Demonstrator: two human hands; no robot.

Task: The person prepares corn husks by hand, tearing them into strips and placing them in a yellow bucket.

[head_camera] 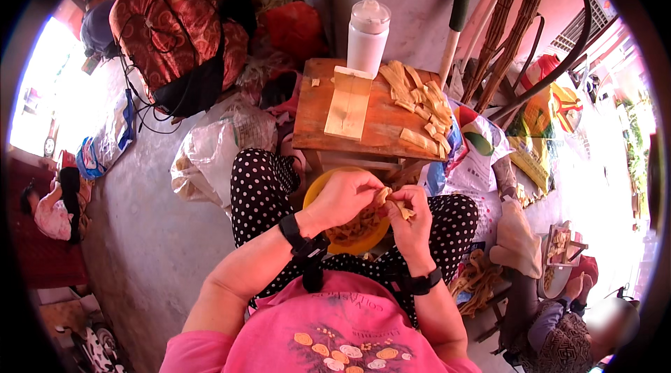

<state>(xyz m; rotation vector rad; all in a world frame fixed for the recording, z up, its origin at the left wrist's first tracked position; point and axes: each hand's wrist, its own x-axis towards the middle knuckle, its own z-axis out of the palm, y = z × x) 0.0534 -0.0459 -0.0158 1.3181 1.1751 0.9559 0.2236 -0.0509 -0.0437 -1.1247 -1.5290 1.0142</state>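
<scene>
Above a yellow plastic basin [313,188], both hands meet at a folded tan strip [383,195] that looks like dried plant material. My left hand [342,196] pinches its upper end between thumb and fingers. From the other side, my right hand [412,220] grips the strip, and a loose end [404,210] sticks out past the fingers. Many small folded brown pieces [352,229] lie in the basin, partly hidden by my left hand and wrist. The basin sits between my knees.
A wooden stool [309,129] ahead bears a white bottle [367,40], an L-shaped wooden piece [348,111] and flat tan strips [414,90]. Plastic bags [225,137] lie left. More strips [474,281] hang low right. Other people [178,32] sit nearby; one [563,336] is at right.
</scene>
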